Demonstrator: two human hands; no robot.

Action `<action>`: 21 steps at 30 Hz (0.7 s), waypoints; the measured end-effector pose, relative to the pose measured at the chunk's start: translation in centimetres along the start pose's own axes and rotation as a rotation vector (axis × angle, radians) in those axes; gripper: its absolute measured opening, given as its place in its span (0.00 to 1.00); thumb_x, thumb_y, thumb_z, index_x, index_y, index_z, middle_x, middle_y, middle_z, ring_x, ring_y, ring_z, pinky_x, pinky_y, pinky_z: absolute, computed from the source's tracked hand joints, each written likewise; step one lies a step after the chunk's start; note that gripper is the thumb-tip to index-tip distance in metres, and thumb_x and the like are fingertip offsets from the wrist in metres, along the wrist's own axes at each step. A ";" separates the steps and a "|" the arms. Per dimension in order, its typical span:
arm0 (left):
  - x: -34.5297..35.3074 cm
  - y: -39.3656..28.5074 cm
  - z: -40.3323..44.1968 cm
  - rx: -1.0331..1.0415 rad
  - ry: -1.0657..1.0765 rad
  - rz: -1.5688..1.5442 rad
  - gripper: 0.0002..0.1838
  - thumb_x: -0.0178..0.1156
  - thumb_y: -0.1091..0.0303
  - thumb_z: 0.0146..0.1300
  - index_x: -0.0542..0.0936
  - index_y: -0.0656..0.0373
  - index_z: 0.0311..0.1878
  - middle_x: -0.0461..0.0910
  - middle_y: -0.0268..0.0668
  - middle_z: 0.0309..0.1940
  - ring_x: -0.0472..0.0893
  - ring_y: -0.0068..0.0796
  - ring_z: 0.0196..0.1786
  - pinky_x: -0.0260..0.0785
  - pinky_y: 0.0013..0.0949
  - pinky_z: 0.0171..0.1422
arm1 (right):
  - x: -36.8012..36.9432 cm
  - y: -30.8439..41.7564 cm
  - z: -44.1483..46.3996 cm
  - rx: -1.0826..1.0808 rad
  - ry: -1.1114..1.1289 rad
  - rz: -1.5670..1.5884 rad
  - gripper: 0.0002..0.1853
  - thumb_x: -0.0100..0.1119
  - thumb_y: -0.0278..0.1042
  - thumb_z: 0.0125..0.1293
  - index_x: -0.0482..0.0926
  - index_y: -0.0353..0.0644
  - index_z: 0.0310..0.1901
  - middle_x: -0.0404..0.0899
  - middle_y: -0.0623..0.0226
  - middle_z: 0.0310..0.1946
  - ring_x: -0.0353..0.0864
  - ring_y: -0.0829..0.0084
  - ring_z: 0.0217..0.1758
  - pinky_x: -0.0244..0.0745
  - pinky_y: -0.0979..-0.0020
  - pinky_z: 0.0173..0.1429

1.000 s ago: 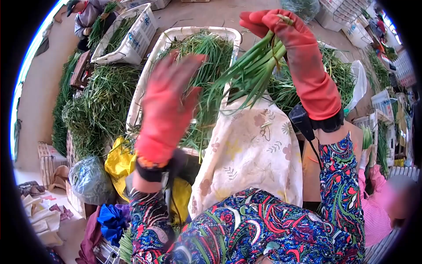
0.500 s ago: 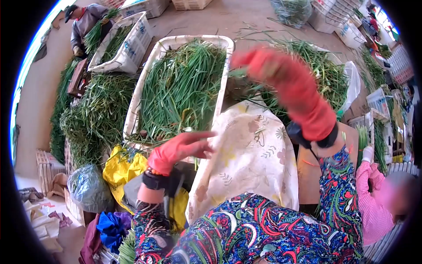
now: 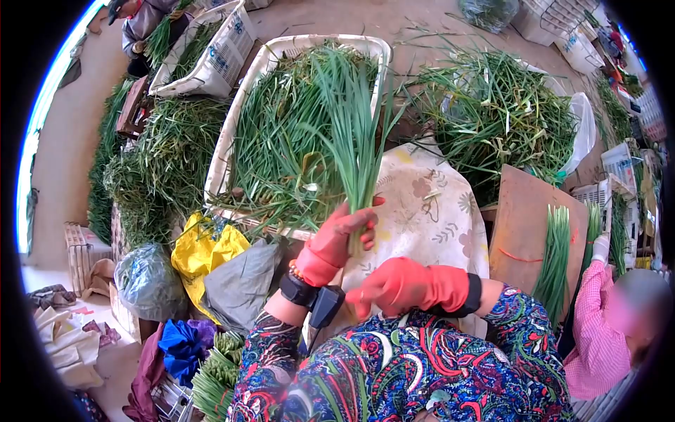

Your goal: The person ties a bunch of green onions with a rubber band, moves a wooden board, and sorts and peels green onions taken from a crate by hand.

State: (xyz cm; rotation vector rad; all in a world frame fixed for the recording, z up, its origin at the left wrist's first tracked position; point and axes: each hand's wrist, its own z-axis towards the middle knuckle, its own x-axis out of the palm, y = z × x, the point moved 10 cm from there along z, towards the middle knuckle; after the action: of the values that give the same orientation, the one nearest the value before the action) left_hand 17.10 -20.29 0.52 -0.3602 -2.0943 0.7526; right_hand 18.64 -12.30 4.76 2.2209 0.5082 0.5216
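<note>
My left hand (image 3: pixel 329 245), in a red glove with bare fingertips, is closed round the lower stems of a bunch of green chives (image 3: pixel 355 133). The bunch stands nearly upright, its leaves fanning out over the crate. Just below and right of the stem ends is my right hand (image 3: pixel 402 285), also red-gloved, with its fingers curled in. Whether anything small is in that hand is hidden. Under both hands a stained floral cloth (image 3: pixel 429 204) covers my lap.
A white crate (image 3: pixel 211 176) full of loose chives stands ahead. Right of it lies a heap of leaves (image 3: pixel 499 112) on plastic. A brown board (image 3: pixel 520 232) holds a neat chive bundle (image 3: pixel 554 253). A person in pink (image 3: pixel 598 330) sits at right; another person (image 3: pixel 144 32) works far left.
My left hand, spread and without anything half a second ago, now grips the chives. My right hand has come back from beyond the cloth to near my body, and its fingers are curled.
</note>
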 end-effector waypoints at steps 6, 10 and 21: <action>-5.4 -1.0 -1.5 0.056 -0.217 0.450 0.16 0.55 0.63 0.56 0.68 0.61 0.45 0.70 0.30 0.20 0.68 0.19 0.14 0.57 0.21 0.13 | -5.2 6.1 -2.2 -0.745 -0.373 -0.556 0.33 0.48 0.27 0.54 0.56 0.50 0.65 0.64 0.68 0.58 0.66 0.70 0.58 0.62 0.71 0.60; -3.7 -0.4 -2.7 0.120 0.062 0.665 0.27 0.49 0.46 0.61 0.68 0.60 0.52 0.74 0.35 0.22 0.67 0.18 0.13 0.57 0.21 0.14 | -4.2 7.7 -1.5 -0.733 -0.720 -1.441 0.35 0.45 0.35 0.55 0.50 0.59 0.67 0.52 0.68 0.66 0.48 0.62 0.70 0.41 0.56 0.70; -0.2 -0.6 -7.5 -0.437 0.213 0.490 0.23 0.49 0.56 0.62 0.70 0.60 0.55 0.78 0.37 0.23 0.67 0.16 0.12 0.60 0.19 0.18 | -10.8 4.3 2.4 -0.438 -0.344 -1.263 0.38 0.52 0.33 0.55 0.48 0.50 0.67 0.77 0.62 0.36 0.77 0.61 0.43 0.62 0.60 0.58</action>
State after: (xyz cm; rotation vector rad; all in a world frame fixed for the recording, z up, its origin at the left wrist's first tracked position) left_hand 23.30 -18.00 4.13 -1.1724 -1.9710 0.4882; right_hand 11.69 -21.92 4.37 1.1709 1.2824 -0.3841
